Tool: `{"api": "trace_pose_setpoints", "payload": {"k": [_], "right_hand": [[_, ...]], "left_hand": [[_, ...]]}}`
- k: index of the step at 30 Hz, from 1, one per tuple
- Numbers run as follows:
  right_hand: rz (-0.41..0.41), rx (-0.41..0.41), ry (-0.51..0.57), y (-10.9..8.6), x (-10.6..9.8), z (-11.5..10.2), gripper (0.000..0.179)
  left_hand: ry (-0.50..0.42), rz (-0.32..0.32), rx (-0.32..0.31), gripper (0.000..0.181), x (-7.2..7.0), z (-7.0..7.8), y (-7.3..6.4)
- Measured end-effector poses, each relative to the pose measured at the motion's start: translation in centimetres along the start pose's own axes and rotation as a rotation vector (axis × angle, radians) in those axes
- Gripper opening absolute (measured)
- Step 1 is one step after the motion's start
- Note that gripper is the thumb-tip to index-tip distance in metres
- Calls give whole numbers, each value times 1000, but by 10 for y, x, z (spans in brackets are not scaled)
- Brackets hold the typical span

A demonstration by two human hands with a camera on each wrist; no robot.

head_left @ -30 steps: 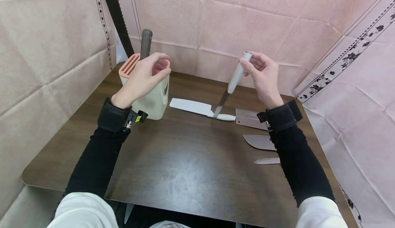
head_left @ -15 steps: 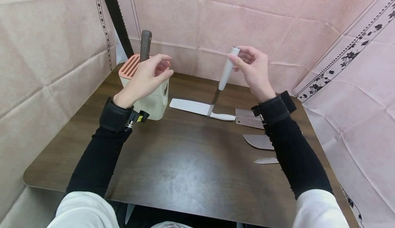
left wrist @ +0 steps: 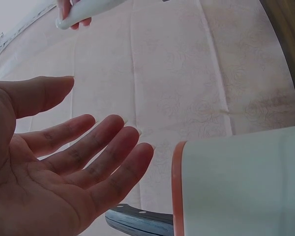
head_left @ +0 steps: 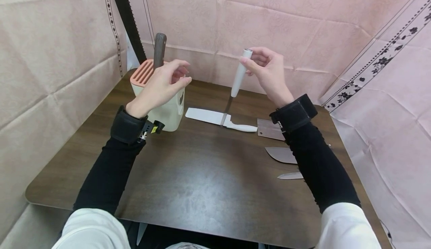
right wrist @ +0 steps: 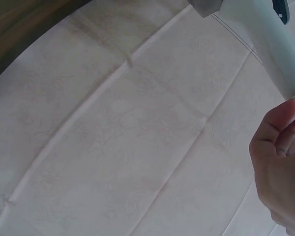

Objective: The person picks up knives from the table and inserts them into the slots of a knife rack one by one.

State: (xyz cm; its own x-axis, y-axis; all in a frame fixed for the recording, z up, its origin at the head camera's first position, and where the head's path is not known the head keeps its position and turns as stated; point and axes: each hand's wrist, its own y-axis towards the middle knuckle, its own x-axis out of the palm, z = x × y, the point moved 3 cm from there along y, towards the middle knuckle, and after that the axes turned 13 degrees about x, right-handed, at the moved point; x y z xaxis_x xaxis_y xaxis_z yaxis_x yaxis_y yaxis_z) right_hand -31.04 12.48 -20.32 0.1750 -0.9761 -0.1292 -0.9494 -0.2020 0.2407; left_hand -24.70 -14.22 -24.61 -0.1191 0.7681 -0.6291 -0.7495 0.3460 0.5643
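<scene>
My right hand [head_left: 267,71] pinches the white handle of a knife [head_left: 240,75] near its butt end, and the blade hangs down over the table. In the right wrist view, thumb and fingers press on the end of that handle [right wrist: 265,44]. Relaxed and holding nothing, my left hand [head_left: 163,86] hovers in front of the knife block [head_left: 170,112], a cream body with a slotted orange top. From a slot rises a dark knife handle [head_left: 159,50]. In the left wrist view, the palm and spread fingers face the camera beside the block [left wrist: 241,182].
A white-bladed kitchen knife [head_left: 207,115] lies on the wooden table [head_left: 188,189] behind the hanging blade. A cleaver blade [head_left: 269,129], a curved blade [head_left: 281,154] and a small narrow blade [head_left: 290,176] lie at the right, partly under my right arm. Cloth-covered walls [head_left: 269,13] stand behind.
My right hand has moved left with the hanging knife, its blade now passing in front of the white blade on the table. The left hand has shifted slightly right.
</scene>
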Motion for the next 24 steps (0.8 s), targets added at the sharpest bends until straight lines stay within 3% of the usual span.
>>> {"api": "trace_pose_setpoints", "payload": {"k": [24], "right_hand": [[-61, 25, -101, 8, 29, -8, 23]], "left_hand": [[-3, -44, 2, 45, 10, -1, 8]]}}
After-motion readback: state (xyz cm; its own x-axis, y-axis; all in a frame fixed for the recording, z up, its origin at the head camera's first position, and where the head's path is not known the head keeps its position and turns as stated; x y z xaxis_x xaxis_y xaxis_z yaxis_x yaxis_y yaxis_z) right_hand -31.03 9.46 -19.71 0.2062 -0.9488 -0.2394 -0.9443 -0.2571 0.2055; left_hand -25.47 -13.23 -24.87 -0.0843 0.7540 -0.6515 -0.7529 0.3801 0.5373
